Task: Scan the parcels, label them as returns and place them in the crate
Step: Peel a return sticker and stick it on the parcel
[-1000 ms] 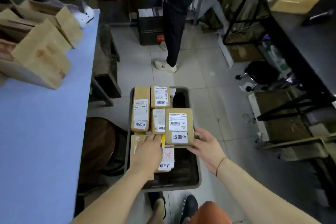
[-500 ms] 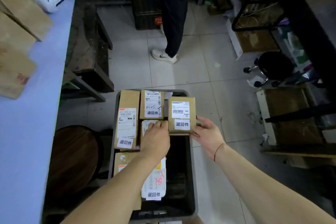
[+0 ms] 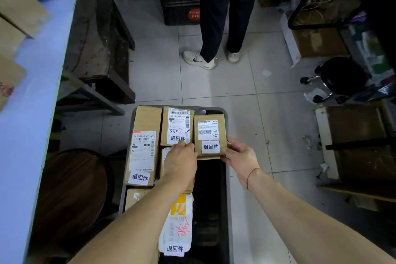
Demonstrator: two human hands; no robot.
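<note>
Nearest, a white plastic mailer bag [image 3: 175, 227] lies in the dark grey plastic crate [image 3: 227, 199]. Beyond it, the left hand [image 3: 181, 164] and right hand [image 3: 241, 157] grip the small brown cardboard parcel [image 3: 210, 135] by its near corners, over the crate's far right corner. Beside it lie a square labelled cardboard box [image 3: 177, 125] and a long brown cardboard box [image 3: 144, 144].

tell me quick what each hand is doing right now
Left hand: grips the left edge of the small brown parcel over the crate.
Right hand: grips the same parcel's right edge.
</note>
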